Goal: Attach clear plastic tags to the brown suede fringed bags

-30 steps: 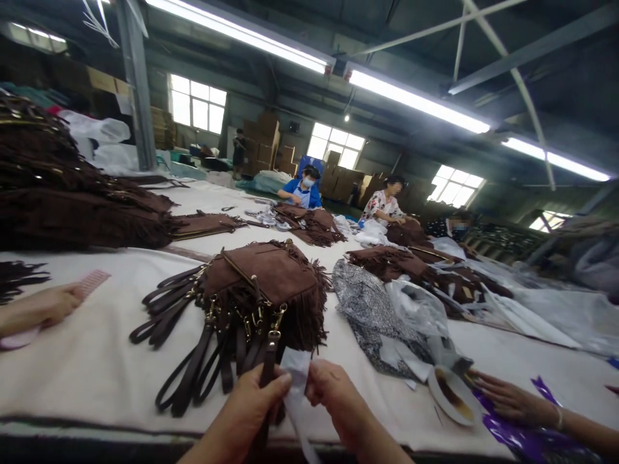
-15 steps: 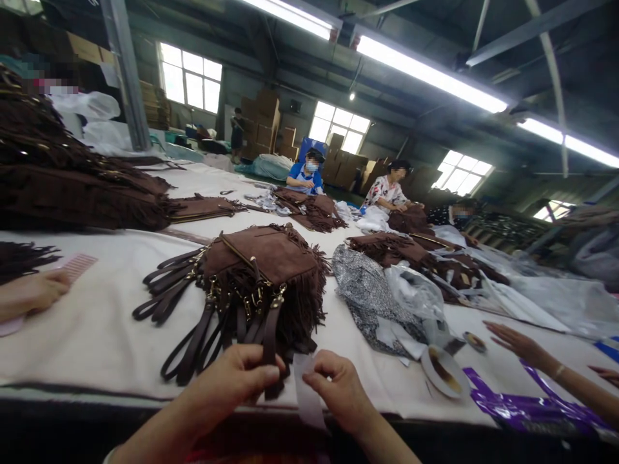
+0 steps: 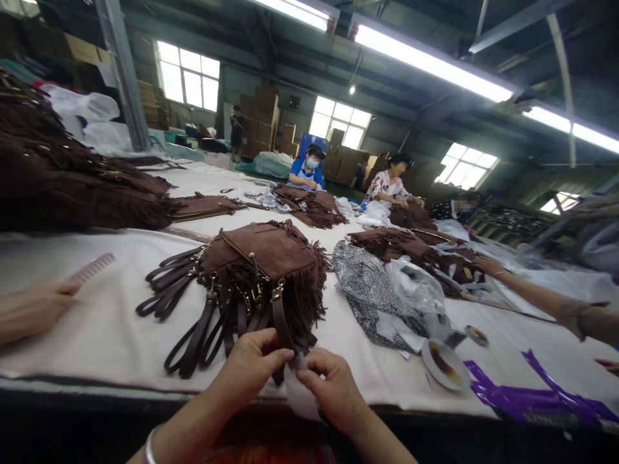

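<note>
A stack of brown suede fringed bags (image 3: 271,258) lies on the white-covered table (image 3: 106,328) in front of me, its dark leather straps (image 3: 193,328) fanned toward me. My left hand (image 3: 254,364) pinches one strap (image 3: 280,319) near its end. My right hand (image 3: 331,383) is closed on a white paper strip (image 3: 297,399) that hangs at the table's edge. The two hands touch at the strap's end.
A co-worker's hand (image 3: 33,306) with a pink comb (image 3: 91,267) is at left; another's arm (image 3: 532,299) reaches in at right. Tape rolls (image 3: 442,364), purple film (image 3: 527,399), plastic bags (image 3: 416,290) and more bag piles (image 3: 68,174) surround me. Several people work farther along the table.
My hands have come together at the strap's end, with the paper strip now against it. The co-worker's arm at right has reached farther up the table.
</note>
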`<state>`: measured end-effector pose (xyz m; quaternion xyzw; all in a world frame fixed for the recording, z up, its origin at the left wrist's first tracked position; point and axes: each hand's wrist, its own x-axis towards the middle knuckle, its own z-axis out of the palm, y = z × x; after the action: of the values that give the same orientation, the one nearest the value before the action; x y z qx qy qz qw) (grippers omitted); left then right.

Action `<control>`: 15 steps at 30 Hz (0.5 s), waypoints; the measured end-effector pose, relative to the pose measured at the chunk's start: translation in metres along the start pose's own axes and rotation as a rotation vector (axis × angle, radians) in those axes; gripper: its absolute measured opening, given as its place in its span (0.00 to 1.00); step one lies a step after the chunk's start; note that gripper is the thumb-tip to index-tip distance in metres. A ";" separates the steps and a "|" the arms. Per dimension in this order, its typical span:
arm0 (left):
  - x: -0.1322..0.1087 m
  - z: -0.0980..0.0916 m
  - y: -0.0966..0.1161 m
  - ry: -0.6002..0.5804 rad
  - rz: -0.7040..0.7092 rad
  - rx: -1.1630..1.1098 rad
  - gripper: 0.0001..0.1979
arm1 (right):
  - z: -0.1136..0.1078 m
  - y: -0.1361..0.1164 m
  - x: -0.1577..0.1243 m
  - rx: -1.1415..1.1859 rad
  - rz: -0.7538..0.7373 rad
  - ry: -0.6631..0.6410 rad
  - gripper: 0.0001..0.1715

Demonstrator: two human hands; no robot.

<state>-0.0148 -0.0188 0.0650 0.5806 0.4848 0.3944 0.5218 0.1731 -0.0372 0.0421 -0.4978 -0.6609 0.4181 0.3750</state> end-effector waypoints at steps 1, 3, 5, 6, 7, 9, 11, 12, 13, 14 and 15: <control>0.001 -0.001 -0.001 0.000 0.000 0.029 0.08 | 0.002 0.000 0.002 0.019 0.007 -0.002 0.06; 0.002 -0.004 -0.003 0.005 0.000 0.093 0.08 | 0.005 0.000 0.007 0.056 0.023 0.002 0.06; 0.003 -0.008 -0.003 0.012 0.000 0.172 0.07 | 0.009 0.001 0.011 0.100 0.036 -0.002 0.07; 0.003 -0.010 -0.001 0.018 0.000 0.227 0.07 | 0.011 0.001 0.013 0.128 0.042 -0.012 0.08; 0.002 -0.012 0.000 0.020 0.002 0.285 0.09 | 0.013 0.001 0.015 0.161 0.049 -0.023 0.09; 0.000 -0.018 0.003 -0.013 0.017 0.382 0.11 | 0.016 0.001 0.019 0.231 0.064 -0.034 0.09; -0.002 -0.026 0.004 -0.082 0.066 0.428 0.07 | 0.019 0.000 0.022 0.279 0.086 -0.037 0.11; -0.003 -0.030 0.004 -0.111 0.099 0.442 0.05 | 0.021 -0.001 0.023 0.297 0.104 -0.038 0.12; -0.003 -0.034 0.003 -0.127 0.133 0.459 0.03 | 0.022 -0.002 0.024 0.319 0.125 -0.041 0.13; -0.002 -0.039 0.003 -0.130 0.165 0.477 0.03 | 0.023 -0.003 0.026 0.348 0.142 -0.047 0.14; -0.001 -0.042 0.004 -0.125 0.194 0.491 0.04 | 0.025 -0.004 0.028 0.384 0.148 -0.050 0.15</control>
<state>-0.0553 -0.0106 0.0749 0.7567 0.4749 0.2765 0.3543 0.1430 -0.0152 0.0385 -0.4540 -0.5398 0.5750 0.4146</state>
